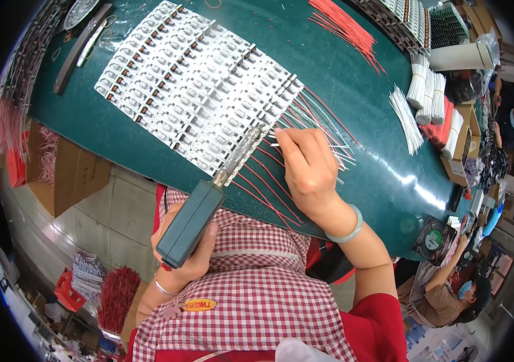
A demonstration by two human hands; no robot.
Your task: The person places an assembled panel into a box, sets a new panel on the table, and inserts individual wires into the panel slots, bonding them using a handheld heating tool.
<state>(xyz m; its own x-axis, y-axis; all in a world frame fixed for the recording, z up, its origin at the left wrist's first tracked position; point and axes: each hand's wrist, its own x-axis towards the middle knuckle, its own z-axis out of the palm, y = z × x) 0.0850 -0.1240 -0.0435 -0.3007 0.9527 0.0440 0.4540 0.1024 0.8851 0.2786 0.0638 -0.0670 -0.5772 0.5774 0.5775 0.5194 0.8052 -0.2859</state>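
My left hand grips the grey-green handle of a soldering iron, whose metal tip reaches up to the near edge of a sheet of white LED strips on the green table. My right hand pinches a thin white wire at that same edge, right beside the iron's tip. Red wires and white wires fan out from the strips under my right hand. A pale bangle sits on my right wrist.
Loose red wires lie at the table's far side. Bundles of white wires and red wires are stacked at the right. A small fan sits by the table's right end. Another person works at lower right. Cardboard boxes stand left.
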